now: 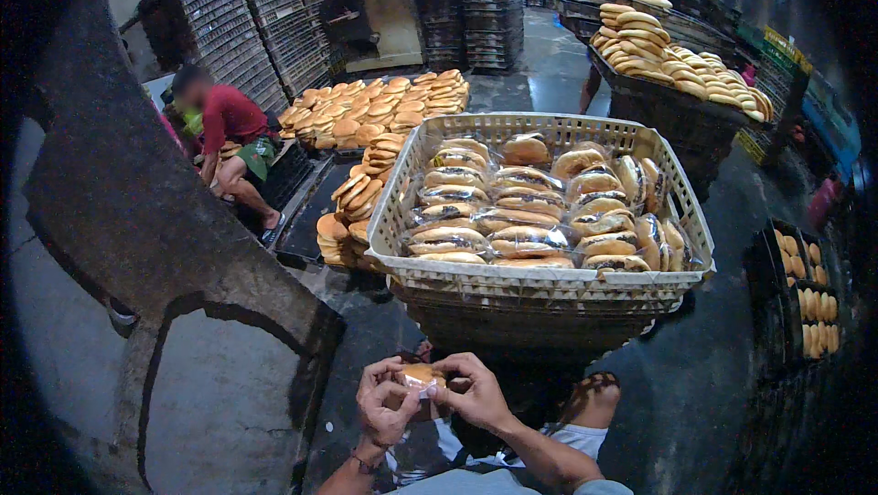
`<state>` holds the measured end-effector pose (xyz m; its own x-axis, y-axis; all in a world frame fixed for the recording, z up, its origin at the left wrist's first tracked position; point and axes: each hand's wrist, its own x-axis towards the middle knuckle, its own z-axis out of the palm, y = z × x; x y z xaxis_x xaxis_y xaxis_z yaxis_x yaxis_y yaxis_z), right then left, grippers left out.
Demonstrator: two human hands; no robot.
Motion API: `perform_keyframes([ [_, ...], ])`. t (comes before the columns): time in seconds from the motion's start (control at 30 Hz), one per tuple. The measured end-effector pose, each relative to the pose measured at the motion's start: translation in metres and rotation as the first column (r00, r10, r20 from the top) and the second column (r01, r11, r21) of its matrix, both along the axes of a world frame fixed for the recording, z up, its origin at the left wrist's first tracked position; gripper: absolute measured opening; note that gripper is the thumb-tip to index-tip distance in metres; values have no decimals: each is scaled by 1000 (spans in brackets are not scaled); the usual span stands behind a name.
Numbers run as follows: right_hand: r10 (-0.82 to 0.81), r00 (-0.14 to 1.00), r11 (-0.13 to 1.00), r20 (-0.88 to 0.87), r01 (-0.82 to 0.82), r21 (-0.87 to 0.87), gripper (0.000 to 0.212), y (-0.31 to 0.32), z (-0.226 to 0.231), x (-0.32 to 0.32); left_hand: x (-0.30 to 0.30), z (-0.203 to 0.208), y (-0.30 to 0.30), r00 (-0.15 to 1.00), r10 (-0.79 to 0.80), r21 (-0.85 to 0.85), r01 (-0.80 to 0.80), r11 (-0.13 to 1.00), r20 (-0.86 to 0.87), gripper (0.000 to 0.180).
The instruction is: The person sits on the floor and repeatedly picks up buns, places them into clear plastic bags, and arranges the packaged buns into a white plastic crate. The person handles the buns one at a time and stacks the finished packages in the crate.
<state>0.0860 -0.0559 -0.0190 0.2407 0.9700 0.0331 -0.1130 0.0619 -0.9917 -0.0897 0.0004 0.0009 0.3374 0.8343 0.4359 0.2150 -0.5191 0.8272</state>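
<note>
One wide head-worn fisheye looks down and forward.

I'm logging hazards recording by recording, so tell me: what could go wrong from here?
The left hand and right hand hold a bun by their fingers, in front of the crate rather than over it, so a slip could drop it toward the floor. A hard squeeze might dent it. The crate is closely packed with wrapped buns, so pressing in more could squash some.
</note>
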Motion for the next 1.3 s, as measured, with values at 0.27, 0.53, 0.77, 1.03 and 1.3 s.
perform_keyframes([
  [0.27,49,994,997,-101,-55,-54,20,9,-4,1,13,-19,41,967,-226,-26,225,974,-113,55],
  [0.53,129,984,992,-120,-126,28,36,2,33,36,37,-39,38,895,-152,-493,365,790,419,47],
  [0.77,-154,937,964,312,74,256,66,25,128,133,26,-51,39,899,-164,-611,400,683,406,47],
  [1.03,-409,877,860,254,276,430,85,111,278,253,31,-37,25,869,-147,-694,470,546,472,47],
  [1.3,-232,872,953,431,114,282,92,134,301,236,33,-41,31,886,-190,-664,447,600,424,52],
])
